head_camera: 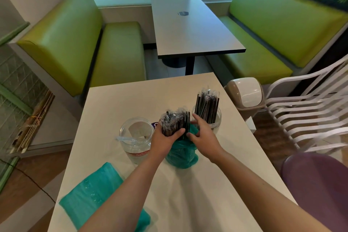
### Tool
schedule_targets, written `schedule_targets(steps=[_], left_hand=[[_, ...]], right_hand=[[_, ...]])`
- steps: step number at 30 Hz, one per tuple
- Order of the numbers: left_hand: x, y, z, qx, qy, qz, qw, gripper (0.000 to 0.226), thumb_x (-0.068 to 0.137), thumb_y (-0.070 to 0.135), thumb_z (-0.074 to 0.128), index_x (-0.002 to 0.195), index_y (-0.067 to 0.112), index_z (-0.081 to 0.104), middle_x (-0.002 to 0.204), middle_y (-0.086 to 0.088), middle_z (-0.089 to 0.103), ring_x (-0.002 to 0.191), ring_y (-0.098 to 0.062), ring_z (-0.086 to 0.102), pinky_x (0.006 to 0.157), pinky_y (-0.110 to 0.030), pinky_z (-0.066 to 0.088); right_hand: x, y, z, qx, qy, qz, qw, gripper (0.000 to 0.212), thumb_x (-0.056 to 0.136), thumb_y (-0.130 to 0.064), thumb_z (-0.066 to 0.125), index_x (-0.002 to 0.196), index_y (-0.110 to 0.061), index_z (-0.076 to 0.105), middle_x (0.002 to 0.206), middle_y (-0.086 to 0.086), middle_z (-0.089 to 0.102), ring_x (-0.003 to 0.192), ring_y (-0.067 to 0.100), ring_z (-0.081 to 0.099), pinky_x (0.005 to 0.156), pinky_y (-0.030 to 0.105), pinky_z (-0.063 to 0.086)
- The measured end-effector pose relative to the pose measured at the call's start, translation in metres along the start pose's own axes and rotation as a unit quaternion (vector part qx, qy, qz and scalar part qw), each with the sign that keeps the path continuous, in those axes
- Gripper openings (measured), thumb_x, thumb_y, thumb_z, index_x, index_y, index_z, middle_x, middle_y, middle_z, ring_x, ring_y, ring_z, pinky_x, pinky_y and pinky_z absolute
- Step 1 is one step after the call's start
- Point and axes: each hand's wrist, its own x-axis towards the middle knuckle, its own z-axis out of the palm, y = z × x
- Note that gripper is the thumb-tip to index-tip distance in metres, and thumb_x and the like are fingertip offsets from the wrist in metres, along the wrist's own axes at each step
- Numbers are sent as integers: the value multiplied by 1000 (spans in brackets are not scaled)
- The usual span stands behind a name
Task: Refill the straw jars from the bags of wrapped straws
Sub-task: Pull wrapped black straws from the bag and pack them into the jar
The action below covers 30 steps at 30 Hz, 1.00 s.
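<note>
Two hands meet over the crumpled teal plastic bag (180, 156) mid-table: left hand (165, 137) grips an upright bundle of black wrapped straws (175, 122); right hand (202, 135), fingers loosely spread, touches it. Nearest, leftward, stands the nearly empty clear plastic jar (136, 137).

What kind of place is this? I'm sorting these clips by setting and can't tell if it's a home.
Most likely a cafe or fast-food dining area, not a home: green booth benches flank a dark table, a swing-lid bin stands by the white table, and jars hold wrapped straws.
</note>
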Motion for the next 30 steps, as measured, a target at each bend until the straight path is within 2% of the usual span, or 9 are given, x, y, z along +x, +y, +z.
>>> schedule_targets(steps=[2, 4, 5, 9, 14, 18, 22, 27, 30], left_hand=[[0, -2, -1, -2, -14, 3, 1000, 75, 64, 38, 90, 128, 18, 57, 117, 3, 68, 110, -13, 63, 97, -39, 53], [-1, -1, -1, -6, -20, 5, 1000, 73, 66, 34, 90, 128, 17, 57, 117, 1, 67, 110, -15, 63, 96, -39, 53], [-2, -1, -1, -9, -19, 5, 1000, 72, 66, 32, 90, 128, 16, 56, 117, 1, 67, 110, -15, 63, 96, -39, 53], [-4, 1, 0, -13, -4, 1, 1000, 71, 67, 33, 89, 127, 16, 55, 116, 1, 67, 109, -17, 63, 95, -37, 53], [-6, 5, 3, -31, 5, -8, 999, 68, 69, 28, 88, 126, 14, 55, 115, 0, 67, 108, -16, 64, 93, -32, 53], [-5, 6, 4, -38, 8, -12, 999, 69, 69, 27, 88, 128, 14, 55, 118, 0, 67, 109, -16, 63, 94, -30, 52], [-4, 7, 4, -26, -8, -8, 1000, 74, 64, 28, 91, 127, 15, 54, 117, 1, 67, 108, -15, 64, 94, -33, 53], [-5, 11, 7, -36, -16, -12, 999, 75, 62, 23, 92, 126, 14, 53, 113, 1, 67, 105, -14, 64, 83, -22, 53], [-3, 12, 7, -29, -11, -11, 999, 73, 64, 23, 91, 127, 14, 54, 111, 4, 66, 102, -12, 63, 75, -12, 50]], right_hand=[[1, -4, -2, 15, -36, -14, 999, 81, 89, -5, 65, 151, -34, 23, 142, -12, 44, 115, 7, 56, 99, 37, 51], [-1, -10, -3, 50, -57, -11, 997, 81, 90, 0, 63, 151, -33, 23, 131, -12, 47, 84, -7, 61, 80, 19, 55], [0, -12, -3, 65, -49, -10, 997, 76, 90, -1, 64, 149, -32, 28, 125, -11, 50, 79, -7, 61, 75, 17, 55], [6, -4, -1, 74, 24, -11, 997, 35, 84, -14, 74, 116, -19, 62, 107, -2, 68, 95, 12, 66, 85, 40, 58], [2, -1, -5, 114, 61, 1, 992, 28, 75, -14, 82, 95, -17, 62, 92, 1, 71, 83, 16, 69, 71, 35, 59], [2, 2, -7, 131, 16, 11, 991, 30, 79, -3, 77, 103, -15, 65, 96, 3, 72, 88, 17, 70, 76, 31, 60], [2, 2, -8, 136, 18, 12, 990, 19, 88, -6, 68, 104, -15, 70, 88, -6, 70, 77, 7, 66, 65, 16, 53], [3, 6, -3, 113, -3, 11, 994, 19, 86, -12, 70, 101, -24, 70, 98, -1, 73, 94, 17, 68, 83, 36, 58], [2, 5, -2, 119, -16, 9, 993, 25, 82, -12, 75, 104, -23, 68, 102, 0, 72, 98, 18, 68, 85, 37, 58]])
